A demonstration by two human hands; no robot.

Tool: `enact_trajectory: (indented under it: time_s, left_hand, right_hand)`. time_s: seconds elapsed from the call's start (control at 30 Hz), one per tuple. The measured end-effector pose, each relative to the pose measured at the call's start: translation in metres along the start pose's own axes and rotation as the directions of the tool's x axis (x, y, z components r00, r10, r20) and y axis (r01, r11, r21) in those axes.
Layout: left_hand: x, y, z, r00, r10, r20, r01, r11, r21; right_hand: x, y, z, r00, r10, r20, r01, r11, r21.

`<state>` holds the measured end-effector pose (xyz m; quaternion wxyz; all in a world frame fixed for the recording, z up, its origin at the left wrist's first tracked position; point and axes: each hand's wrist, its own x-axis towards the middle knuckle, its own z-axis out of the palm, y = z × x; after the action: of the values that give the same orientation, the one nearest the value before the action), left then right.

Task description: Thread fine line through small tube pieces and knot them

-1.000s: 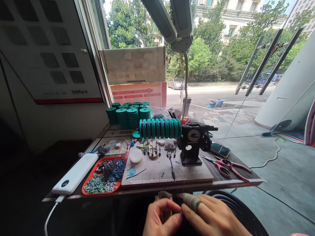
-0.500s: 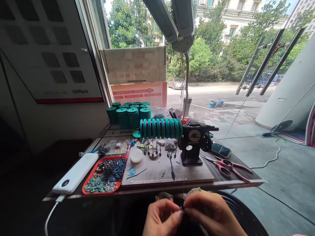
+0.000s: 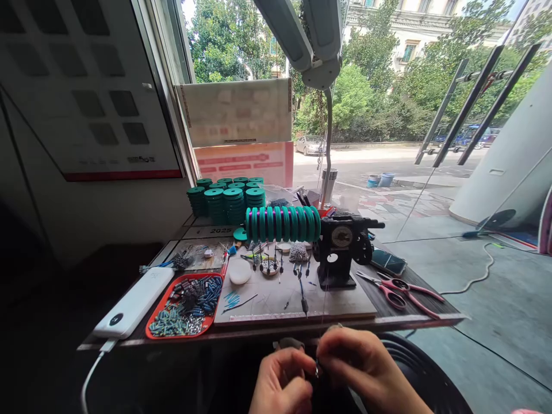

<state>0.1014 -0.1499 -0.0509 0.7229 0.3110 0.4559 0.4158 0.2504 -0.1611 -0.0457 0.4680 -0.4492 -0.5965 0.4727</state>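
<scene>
My left hand [image 3: 282,382] and my right hand [image 3: 366,371] meet below the table's front edge, fingertips pinched together on a tiny dark piece [image 3: 316,371] on a thin clear line [image 3: 324,299]. The line runs up to the black hand-crank winder [image 3: 340,250], which carries a row of green spools [image 3: 282,223] on its shaft. What exactly the small piece is, I cannot tell.
On the table stand stacked green spools [image 3: 226,201], a red tray of small blue and silver parts [image 3: 186,305], a white power bank [image 3: 131,302], a white round lid [image 3: 240,271], small hooks and sinkers [image 3: 276,264], red scissors [image 3: 399,290], a phone [image 3: 388,261] and a lamp arm [image 3: 317,46].
My right hand has turned over the left, hiding its taped finger. Both hands stay pinched on the line. The view has shifted slightly.
</scene>
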Motion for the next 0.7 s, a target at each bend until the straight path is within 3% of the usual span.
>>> enact_trajectory:
  time_s: [0.23, 0.37, 0.57, 0.7]
  left_hand:
    - [0.0, 0.0, -0.003, 0.999, 0.022, -0.034, -0.02, 0.998, 0.058]
    - [0.004, -0.011, -0.015, 0.997, 0.064, 0.043, -0.068, 0.993, 0.1]
    - [0.01, -0.024, -0.02, 0.987, 0.148, 0.057, -0.152, 0.985, 0.082]
    - [0.01, -0.02, -0.015, 0.993, 0.105, 0.056, -0.107, 0.994, 0.031]
  right_hand:
    - [0.002, -0.009, -0.004, 0.99, -0.102, 0.094, 0.122, 0.962, -0.245]
    - [0.004, -0.015, -0.005, 0.972, -0.169, 0.162, 0.223, 0.881, -0.418]
    - [0.014, -0.022, -0.006, 0.963, -0.089, 0.254, 0.218, 0.811, -0.544]
    - [0.018, -0.021, -0.006, 0.955, -0.07, 0.287, 0.226, 0.799, -0.557]
